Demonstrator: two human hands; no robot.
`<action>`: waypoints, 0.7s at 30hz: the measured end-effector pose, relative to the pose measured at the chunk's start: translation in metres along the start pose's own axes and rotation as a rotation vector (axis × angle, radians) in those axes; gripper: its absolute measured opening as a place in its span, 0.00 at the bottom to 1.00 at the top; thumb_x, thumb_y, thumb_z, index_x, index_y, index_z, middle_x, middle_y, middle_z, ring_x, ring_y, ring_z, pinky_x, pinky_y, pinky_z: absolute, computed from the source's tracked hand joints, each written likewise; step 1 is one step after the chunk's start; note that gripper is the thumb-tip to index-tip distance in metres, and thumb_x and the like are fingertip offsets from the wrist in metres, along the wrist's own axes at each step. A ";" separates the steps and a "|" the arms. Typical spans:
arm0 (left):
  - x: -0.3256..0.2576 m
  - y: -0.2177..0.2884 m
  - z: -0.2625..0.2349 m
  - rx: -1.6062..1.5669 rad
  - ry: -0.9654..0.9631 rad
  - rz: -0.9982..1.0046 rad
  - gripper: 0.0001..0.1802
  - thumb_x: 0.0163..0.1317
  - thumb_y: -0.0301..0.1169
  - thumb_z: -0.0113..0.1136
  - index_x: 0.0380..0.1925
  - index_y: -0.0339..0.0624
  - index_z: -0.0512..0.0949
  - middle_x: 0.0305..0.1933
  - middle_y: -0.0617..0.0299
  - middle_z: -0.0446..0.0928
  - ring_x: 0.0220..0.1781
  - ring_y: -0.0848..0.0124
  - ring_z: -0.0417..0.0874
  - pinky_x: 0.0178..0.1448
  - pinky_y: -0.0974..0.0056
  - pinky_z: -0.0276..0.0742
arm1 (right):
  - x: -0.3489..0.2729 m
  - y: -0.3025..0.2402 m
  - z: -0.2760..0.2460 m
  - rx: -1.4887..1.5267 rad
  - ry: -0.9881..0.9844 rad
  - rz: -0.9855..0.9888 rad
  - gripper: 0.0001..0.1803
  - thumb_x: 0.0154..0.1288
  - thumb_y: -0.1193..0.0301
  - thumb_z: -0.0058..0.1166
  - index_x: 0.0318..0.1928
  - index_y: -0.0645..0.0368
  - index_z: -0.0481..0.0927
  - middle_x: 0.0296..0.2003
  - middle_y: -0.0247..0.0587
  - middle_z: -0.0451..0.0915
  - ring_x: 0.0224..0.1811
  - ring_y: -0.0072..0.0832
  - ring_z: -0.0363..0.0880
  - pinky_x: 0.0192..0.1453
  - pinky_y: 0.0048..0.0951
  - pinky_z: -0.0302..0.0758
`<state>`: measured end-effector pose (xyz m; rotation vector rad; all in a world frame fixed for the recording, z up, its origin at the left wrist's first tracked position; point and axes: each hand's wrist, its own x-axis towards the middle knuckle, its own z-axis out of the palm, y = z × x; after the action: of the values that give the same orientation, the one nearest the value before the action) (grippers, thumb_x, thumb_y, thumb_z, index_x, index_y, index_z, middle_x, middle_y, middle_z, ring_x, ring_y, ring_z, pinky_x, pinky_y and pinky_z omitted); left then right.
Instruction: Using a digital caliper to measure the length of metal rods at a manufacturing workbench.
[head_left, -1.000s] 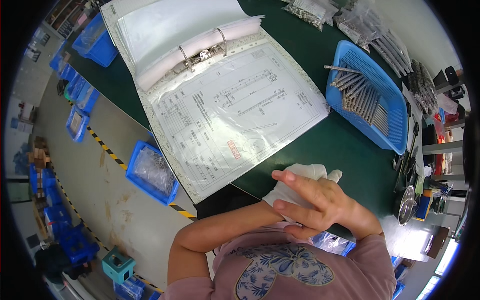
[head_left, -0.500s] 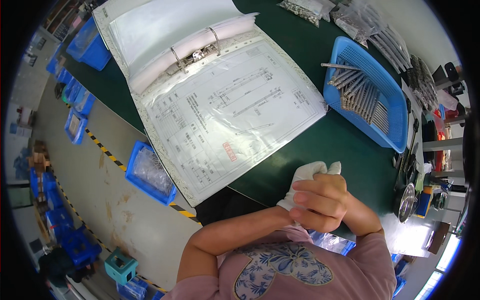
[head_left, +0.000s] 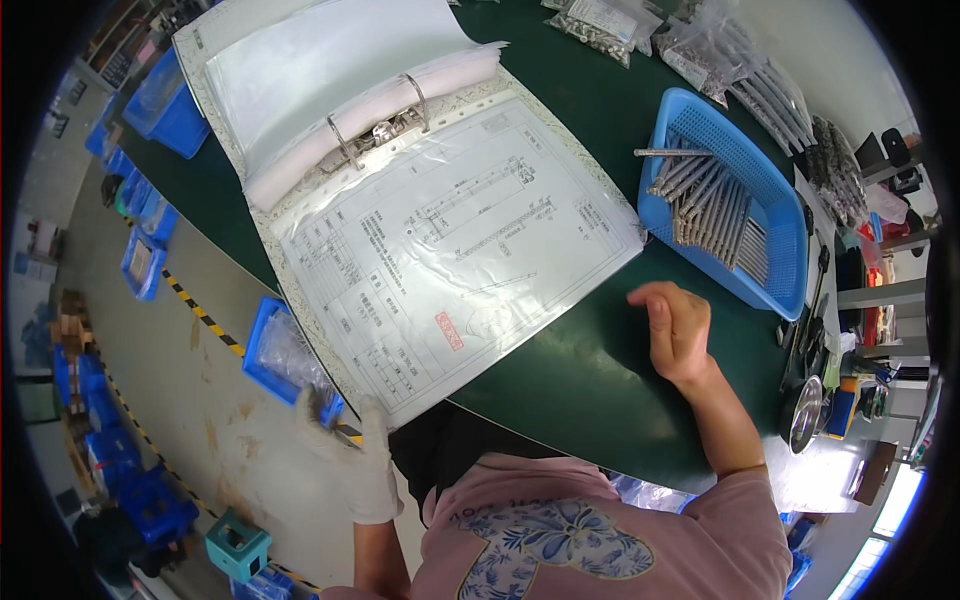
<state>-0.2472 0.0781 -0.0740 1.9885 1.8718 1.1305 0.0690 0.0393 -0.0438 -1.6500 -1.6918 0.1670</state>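
My left hand [head_left: 352,468], in a white glove, is held up beside the lower left corner of an open ring binder [head_left: 470,235]. Its fingers are spread and hold nothing; the thumb side is close to the binder's edge. My bare right hand [head_left: 682,328] is over the green table, its fingers curled in and nothing visible in them. Beyond it a blue perforated basket [head_left: 790,290] holds several metal rods [head_left: 715,205], one lying across its left rim. The binder shows a technical drawing in a clear sleeve with a red stamp.
Bagged metal parts [head_left: 600,25] and bagged rods [head_left: 772,105] lie along the table's far right. Tools and a round metal bowl [head_left: 803,415] sit at the right. On the left, a blue bin [head_left: 262,375] with plastic-wrapped contents is below the table edge; more blue bins line the floor.
My hands have come apart from where the right gripped the gloved left. The gloved left hand has swung to the left past the binder; the right has moved up toward the basket.
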 end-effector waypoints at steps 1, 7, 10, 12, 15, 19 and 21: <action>-0.008 -0.001 0.005 -0.366 -0.058 -0.328 0.18 0.59 0.29 0.56 0.47 0.35 0.67 0.49 0.50 0.69 0.44 0.64 0.72 0.46 0.61 0.70 | 0.002 -0.002 0.006 -0.001 -0.003 0.001 0.07 0.61 0.74 0.45 0.31 0.61 0.77 0.17 0.40 0.71 0.17 0.37 0.71 0.24 0.34 0.67; -0.011 -0.001 0.002 -1.214 -0.321 -0.914 0.18 0.66 0.35 0.51 0.51 0.36 0.66 0.38 0.58 0.76 0.29 0.74 0.76 0.31 0.74 0.72 | 0.010 -0.002 0.014 -0.316 0.038 -0.136 0.15 0.48 0.80 0.55 0.40 0.60 0.77 0.34 0.40 0.75 0.30 0.35 0.75 0.31 0.32 0.71; -0.003 -0.014 0.004 -1.179 -0.149 -0.860 0.17 0.66 0.36 0.50 0.48 0.36 0.68 0.34 0.60 0.77 0.19 0.80 0.70 0.21 0.77 0.64 | 0.006 0.001 0.013 -0.304 -0.052 -0.166 0.19 0.44 0.79 0.55 0.41 0.57 0.79 0.38 0.40 0.74 0.37 0.35 0.75 0.37 0.32 0.70; 0.012 -0.017 0.004 -1.154 -0.092 -0.820 0.15 0.65 0.37 0.52 0.44 0.36 0.71 0.34 0.62 0.77 0.16 0.85 0.62 0.18 0.77 0.54 | 0.005 0.001 0.011 -0.282 -0.128 -0.237 0.21 0.42 0.78 0.54 0.42 0.54 0.79 0.38 0.39 0.75 0.38 0.35 0.74 0.39 0.33 0.70; 0.024 -0.034 0.009 -1.125 -0.045 -0.798 0.15 0.65 0.37 0.53 0.44 0.37 0.71 0.34 0.62 0.77 0.16 0.87 0.61 0.18 0.78 0.53 | 0.004 0.003 0.010 -0.188 -0.175 -0.277 0.20 0.43 0.78 0.54 0.42 0.55 0.80 0.39 0.39 0.75 0.39 0.35 0.75 0.41 0.33 0.71; 0.036 -0.030 0.013 -1.051 0.096 -0.825 0.14 0.64 0.39 0.53 0.41 0.40 0.74 0.29 0.68 0.76 0.17 0.87 0.62 0.19 0.79 0.52 | 0.003 0.003 0.009 -0.146 -0.118 -0.367 0.16 0.41 0.74 0.58 0.37 0.55 0.81 0.39 0.38 0.77 0.41 0.35 0.75 0.47 0.38 0.70; 0.033 -0.044 0.008 -1.081 0.002 -0.776 0.16 0.65 0.40 0.52 0.43 0.38 0.73 0.33 0.66 0.77 0.22 0.84 0.67 0.23 0.78 0.59 | 0.003 -0.001 0.009 -0.094 -0.005 -0.359 0.05 0.39 0.72 0.59 0.22 0.55 0.78 0.31 0.37 0.76 0.36 0.35 0.75 0.45 0.38 0.68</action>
<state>-0.2789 0.1197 -0.0926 0.5998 1.2956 1.3822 0.0636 0.0451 -0.0482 -1.3818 -1.9924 -0.0844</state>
